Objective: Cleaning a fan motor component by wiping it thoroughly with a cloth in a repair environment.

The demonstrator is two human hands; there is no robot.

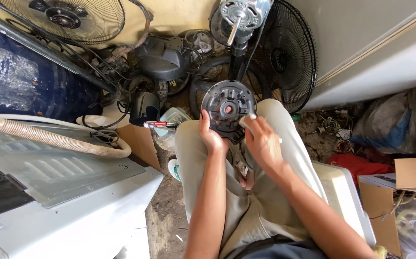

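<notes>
Forearms rise to the round grey cover (228,108): left hand (211,135) grips its seven o'clock edge, right hand (261,142) fingers pinch a white bit (247,119) at four o'clock.

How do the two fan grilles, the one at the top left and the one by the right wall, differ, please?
The top-left grille looks silvery; the right grille is black. The top-left grille faces the camera nearly flat, cut off by the frame; the right grille stands on edge against the white panel. Both are round wire guards.
</notes>
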